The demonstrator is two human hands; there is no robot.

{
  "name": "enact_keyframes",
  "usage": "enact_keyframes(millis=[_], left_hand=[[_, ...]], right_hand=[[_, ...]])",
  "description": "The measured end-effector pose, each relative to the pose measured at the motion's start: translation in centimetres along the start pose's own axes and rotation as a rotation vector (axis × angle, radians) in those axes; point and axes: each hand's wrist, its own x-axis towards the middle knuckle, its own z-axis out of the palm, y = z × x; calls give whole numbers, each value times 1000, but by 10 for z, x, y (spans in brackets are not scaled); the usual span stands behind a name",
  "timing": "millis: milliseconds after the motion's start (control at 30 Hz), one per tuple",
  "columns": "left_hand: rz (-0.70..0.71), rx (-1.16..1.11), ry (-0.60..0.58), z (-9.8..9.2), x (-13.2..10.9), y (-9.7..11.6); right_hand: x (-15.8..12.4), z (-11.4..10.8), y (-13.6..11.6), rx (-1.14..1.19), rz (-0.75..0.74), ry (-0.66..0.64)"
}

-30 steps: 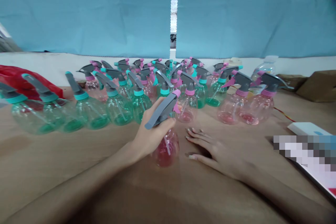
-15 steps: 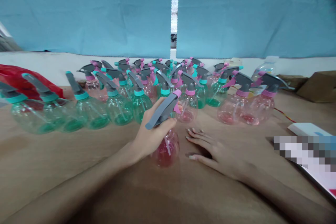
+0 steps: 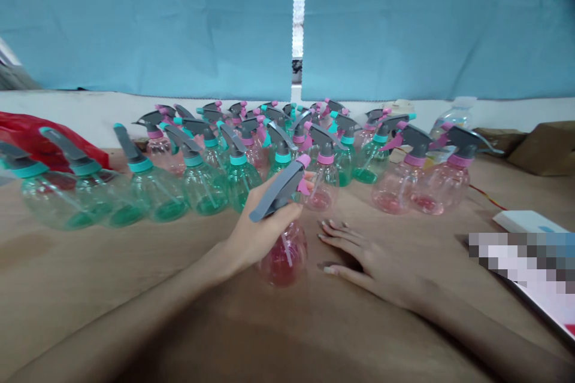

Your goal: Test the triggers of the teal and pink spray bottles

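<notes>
My left hand [image 3: 256,227] is wrapped round the neck of a pink spray bottle [image 3: 284,251] with a grey trigger head, which stands on the brown table [image 3: 135,287]. Its fingers are closed under the trigger. My right hand [image 3: 363,254] lies flat on the table just right of that bottle, fingers stretched out and holding nothing. Behind both hands stand several more spray bottles, green ones [image 3: 204,182] mostly to the left and pink ones [image 3: 399,182] to the right.
A red plastic bag [image 3: 40,137] lies at the far left behind the green bottles. A white box [image 3: 530,224] sits at the right edge, a brown paper bag [image 3: 543,146] beyond it. A blue curtain [image 3: 157,24] hangs behind the table.
</notes>
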Motion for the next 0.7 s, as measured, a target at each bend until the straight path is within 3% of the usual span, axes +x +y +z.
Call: enact_keyframes(millis=[700], left_hand=[[15,-162,-95,-4,-1,10]], right_hand=[[-1,4,4,-19,-12,15]])
